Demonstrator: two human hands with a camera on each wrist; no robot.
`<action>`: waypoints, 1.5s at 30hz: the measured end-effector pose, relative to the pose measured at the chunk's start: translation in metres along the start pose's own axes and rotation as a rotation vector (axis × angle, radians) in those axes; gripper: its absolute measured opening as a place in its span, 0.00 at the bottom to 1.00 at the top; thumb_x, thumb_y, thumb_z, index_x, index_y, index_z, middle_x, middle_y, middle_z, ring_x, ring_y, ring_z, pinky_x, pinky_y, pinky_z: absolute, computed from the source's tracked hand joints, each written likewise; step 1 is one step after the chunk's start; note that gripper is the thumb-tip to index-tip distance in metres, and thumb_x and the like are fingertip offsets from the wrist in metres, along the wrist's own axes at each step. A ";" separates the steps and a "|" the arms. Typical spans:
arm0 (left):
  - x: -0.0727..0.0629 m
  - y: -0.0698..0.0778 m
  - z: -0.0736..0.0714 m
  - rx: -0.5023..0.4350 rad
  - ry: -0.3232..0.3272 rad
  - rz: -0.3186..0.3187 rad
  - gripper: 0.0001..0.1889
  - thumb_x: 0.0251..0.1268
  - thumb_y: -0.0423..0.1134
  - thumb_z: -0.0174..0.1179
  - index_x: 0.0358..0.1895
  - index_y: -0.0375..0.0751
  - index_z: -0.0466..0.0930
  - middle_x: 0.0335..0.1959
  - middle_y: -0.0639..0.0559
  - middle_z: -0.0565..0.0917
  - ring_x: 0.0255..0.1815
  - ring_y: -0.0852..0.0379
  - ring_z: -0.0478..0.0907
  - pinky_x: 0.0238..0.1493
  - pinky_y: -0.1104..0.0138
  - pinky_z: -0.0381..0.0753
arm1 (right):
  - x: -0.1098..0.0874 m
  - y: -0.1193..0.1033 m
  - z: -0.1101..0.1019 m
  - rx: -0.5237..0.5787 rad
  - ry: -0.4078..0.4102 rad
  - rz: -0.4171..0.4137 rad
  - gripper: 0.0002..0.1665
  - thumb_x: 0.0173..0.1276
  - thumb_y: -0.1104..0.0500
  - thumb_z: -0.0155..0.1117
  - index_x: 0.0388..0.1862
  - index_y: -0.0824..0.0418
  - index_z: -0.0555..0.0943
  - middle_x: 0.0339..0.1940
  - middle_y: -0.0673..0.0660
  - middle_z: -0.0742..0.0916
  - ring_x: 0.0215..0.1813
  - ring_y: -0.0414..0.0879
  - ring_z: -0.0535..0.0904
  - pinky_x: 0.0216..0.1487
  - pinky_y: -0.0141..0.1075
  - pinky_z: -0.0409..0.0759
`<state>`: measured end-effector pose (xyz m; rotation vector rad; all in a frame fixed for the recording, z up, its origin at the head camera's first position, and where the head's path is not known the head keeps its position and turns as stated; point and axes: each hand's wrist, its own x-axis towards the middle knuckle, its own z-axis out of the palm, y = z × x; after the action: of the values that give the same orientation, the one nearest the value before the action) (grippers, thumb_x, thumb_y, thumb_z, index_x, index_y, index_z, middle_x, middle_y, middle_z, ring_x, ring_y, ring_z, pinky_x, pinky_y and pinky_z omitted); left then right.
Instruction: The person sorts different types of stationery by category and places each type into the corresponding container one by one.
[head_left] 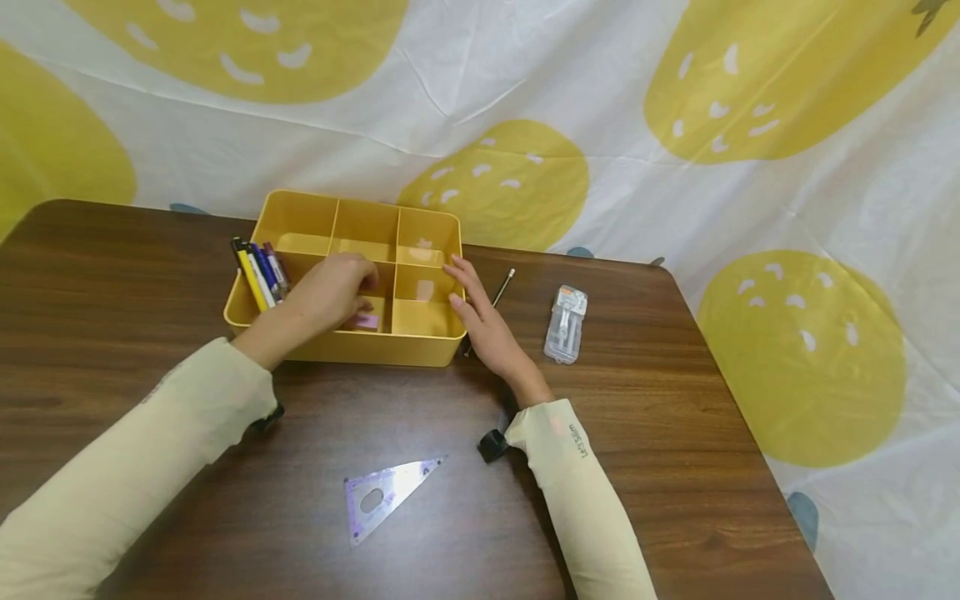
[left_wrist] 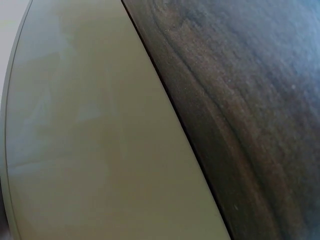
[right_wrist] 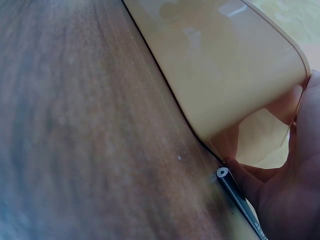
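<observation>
A yellow divided organizer box (head_left: pixel 375 350) stands on the table. My left hand (head_left: pixel 330 292) reaches over its front wall into the front middle compartment. Beneath those fingers a small pink block (head_left: pixel 366 322) shows at the compartment's bottom; I cannot tell whether the fingers pinch it. My right hand (head_left: pixel 483 329) rests against the box's right side, fingertips at the rim. From the right wrist, its extended fingers (right_wrist: pixel 245 175) show against the rounded outer wall (right_wrist: pixel 225 75). The left wrist view holds only the box's outer wall (left_wrist: pixel 100 125) and wood.
Several pens (head_left: pixel 261 275) stand in the box's left front compartment. A slim black pen (head_left: pixel 504 287) lies between box and right hand. Farther right is a clear plastic case (head_left: pixel 566 325). A transparent set square (head_left: pixel 386 492) lies near the front, and a patterned curtain (head_left: pixel 495 175) hangs behind.
</observation>
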<state>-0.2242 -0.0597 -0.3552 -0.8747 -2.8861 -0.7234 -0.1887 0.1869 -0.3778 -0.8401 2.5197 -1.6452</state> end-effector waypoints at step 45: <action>-0.109 -0.029 -0.046 -0.268 0.326 -0.122 0.13 0.57 0.41 0.70 0.46 0.47 0.86 0.32 0.47 0.83 0.28 0.54 0.67 0.27 0.69 0.61 | 0.001 0.000 -0.003 0.011 -0.003 0.047 0.27 0.80 0.62 0.38 0.74 0.66 0.55 0.78 0.61 0.48 0.77 0.46 0.37 0.71 0.50 0.49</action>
<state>-0.1529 -0.1577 -0.3453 -0.5373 -2.6054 -1.1641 -0.1903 0.1893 -0.3762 -0.7751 2.5057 -1.6411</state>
